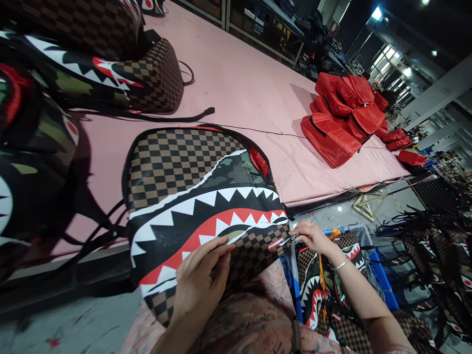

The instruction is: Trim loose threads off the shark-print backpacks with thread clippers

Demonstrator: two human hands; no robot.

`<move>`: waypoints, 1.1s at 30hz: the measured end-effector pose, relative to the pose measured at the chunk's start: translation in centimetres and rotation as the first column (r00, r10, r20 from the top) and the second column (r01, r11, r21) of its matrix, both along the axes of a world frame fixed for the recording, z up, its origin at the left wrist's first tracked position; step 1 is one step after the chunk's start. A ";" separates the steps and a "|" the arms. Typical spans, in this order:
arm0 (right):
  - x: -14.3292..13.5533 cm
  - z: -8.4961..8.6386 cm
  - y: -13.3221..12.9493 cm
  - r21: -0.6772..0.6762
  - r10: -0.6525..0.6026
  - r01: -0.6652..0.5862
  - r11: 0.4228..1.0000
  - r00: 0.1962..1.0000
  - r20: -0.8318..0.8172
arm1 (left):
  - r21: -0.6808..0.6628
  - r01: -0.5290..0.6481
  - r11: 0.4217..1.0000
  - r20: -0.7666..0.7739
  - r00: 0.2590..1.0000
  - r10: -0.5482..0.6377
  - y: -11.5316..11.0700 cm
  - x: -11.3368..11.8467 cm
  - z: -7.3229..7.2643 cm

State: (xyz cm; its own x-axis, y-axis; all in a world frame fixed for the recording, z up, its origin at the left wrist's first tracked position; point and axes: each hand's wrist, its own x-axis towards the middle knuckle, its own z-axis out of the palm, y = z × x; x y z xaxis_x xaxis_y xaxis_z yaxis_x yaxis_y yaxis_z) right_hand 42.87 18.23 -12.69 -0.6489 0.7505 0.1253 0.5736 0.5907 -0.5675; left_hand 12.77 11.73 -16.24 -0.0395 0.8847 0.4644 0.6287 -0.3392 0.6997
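Note:
A backpack (191, 196) with a brown-and-black checker and a shark-mouth print lies at the table edge and over my lap, its zip side partly open on a red lining. My left hand (202, 275) rests on its lower front, fingers bent together; whether they pinch anything is hidden. At the bag's lower right corner, my right hand (311, 237) is closed around small metal scissors (289, 239). The blades point left, over a small red-and-white patch on the checker part.
More printed bags (158, 73) are piled on the pink table (236, 64) at the left. Red pouches (332, 137) are heaped at its far right. A blue crate (381, 278) of printed bags stands below right, beside further bags. Loose black straps hang at the left.

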 end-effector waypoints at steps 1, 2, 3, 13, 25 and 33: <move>-0.2 -0.1 -0.1 -0.003 0.006 -0.006 1.000 1.000 -0.001 | 0.005 0.002 1.000 0.001 1.000 -0.002 0.0 0.1 0.1; -0.4 -0.2 -0.1 -0.008 0.013 -0.013 1.000 1.000 -0.002 | 0.008 0.003 1.000 0.003 1.000 -0.003 0.1 0.1 0.2; -0.6 -0.3 -0.1 -0.012 0.023 -0.023 1.000 1.000 -0.001 | 0.008 0.004 1.000 0.003 1.000 -0.004 0.1 0.2 0.3; -1.8 -0.3 -0.4 0.026 0.036 -0.036 0.999 0.999 -0.001 | 0.005 -0.008 1.000 0.025 1.000 0.008 0.1 0.4 0.3; -2.5 -0.3 -0.4 0.075 0.075 -0.080 0.994 0.995 0.066 | -0.003 0.013 1.000 0.047 0.999 -0.013 0.0 0.9 0.4; -2.7 -0.5 -0.6 0.113 0.090 -0.095 0.989 0.995 0.048 | -0.006 0.006 1.000 0.069 0.998 -0.006 -0.1 0.9 0.4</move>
